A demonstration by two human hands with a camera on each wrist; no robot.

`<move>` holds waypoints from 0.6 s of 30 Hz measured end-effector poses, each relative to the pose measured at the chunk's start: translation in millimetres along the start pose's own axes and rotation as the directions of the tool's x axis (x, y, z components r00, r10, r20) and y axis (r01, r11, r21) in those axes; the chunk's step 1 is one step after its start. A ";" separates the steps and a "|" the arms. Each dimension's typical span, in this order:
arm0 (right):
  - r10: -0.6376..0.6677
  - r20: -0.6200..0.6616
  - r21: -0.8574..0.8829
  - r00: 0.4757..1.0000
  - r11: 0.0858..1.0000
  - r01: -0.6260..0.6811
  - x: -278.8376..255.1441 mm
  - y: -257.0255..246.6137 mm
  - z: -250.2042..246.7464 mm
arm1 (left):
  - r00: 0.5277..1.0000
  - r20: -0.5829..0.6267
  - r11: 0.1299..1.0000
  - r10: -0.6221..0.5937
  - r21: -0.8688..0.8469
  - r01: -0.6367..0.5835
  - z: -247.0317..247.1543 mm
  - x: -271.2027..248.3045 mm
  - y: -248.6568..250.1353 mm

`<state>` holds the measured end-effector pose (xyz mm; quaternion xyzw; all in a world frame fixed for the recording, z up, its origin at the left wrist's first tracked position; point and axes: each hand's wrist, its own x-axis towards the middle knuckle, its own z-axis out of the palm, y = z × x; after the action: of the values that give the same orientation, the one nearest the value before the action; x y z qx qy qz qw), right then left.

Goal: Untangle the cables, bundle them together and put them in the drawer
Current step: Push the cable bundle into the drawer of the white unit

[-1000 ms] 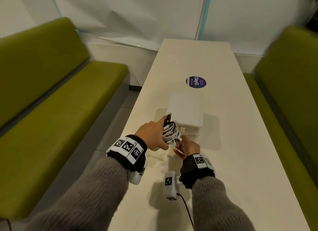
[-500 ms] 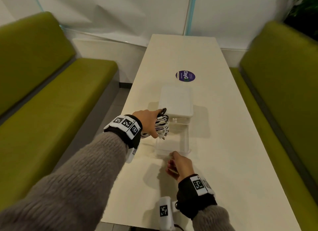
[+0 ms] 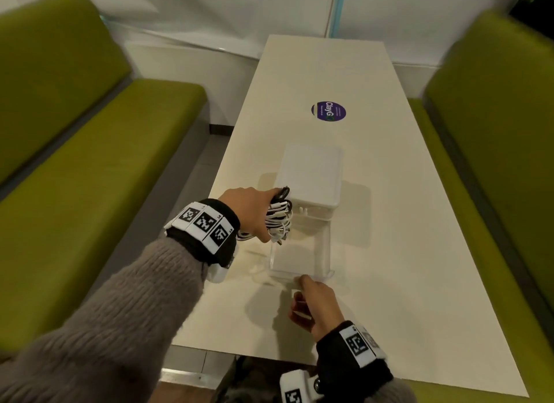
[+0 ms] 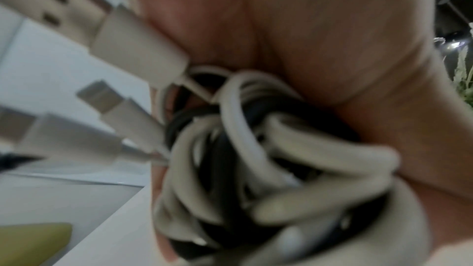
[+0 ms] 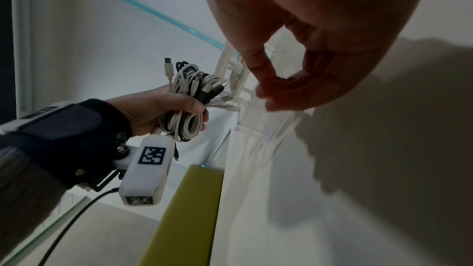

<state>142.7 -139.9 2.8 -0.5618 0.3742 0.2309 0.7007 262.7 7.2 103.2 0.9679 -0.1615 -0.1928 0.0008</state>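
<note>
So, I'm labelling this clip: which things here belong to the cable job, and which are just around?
Part of the job:
- bundle of white and black cables, gripped by the left hand
- clear plastic drawer, pulled open; right hand at its front
- white drawer box

Just around:
- round purple sticker
- white table
- green benches

Cable bundle (image 3: 278, 219): smooth rubbery sheaths, white and black; plugs w/ dull metal tips.
Drawer (image 3: 299, 252): clear plastic, glossy, see-through walls.
Drawer box (image 3: 310, 174): white plastic, smooth, semi-matt top.
Table (image 3: 404, 252): cream laminate, smooth, low sheen.
Sticker (image 3: 328, 111): purple, printed, flat.
Benches (image 3: 90, 177): olive-green cloth, matt.
Sleeves (image 3: 114, 327): grey knit, fuzzy.
Wrist bands (image 3: 221, 231): black cloth w/ white plastic marker tiles.
</note>
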 end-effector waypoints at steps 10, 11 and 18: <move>-0.067 0.070 -0.337 0.995 0.938 0.087 -26.7 -16.6 -16.2 | 0.996 -0.084 0.989 -0.025 -0.150 0.012 9.5 -17.8 12.7; -0.094 0.071 -0.347 0.993 0.931 0.113 -27.6 -21.1 -16.3 | 0.994 -0.106 0.981 -0.037 -0.194 0.016 12.0 -17.5 14.7; -0.409 -0.011 -0.158 0.912 0.902 0.403 -28.3 -43.5 -19.1 | 0.961 -0.180 0.335 -0.210 -0.937 -0.102 45.9 -27.5 37.9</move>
<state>152.6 -166.9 50.0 -0.6839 0.2455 0.0956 0.6803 209.7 -17.4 73.4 0.8107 0.0134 -0.1173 0.5734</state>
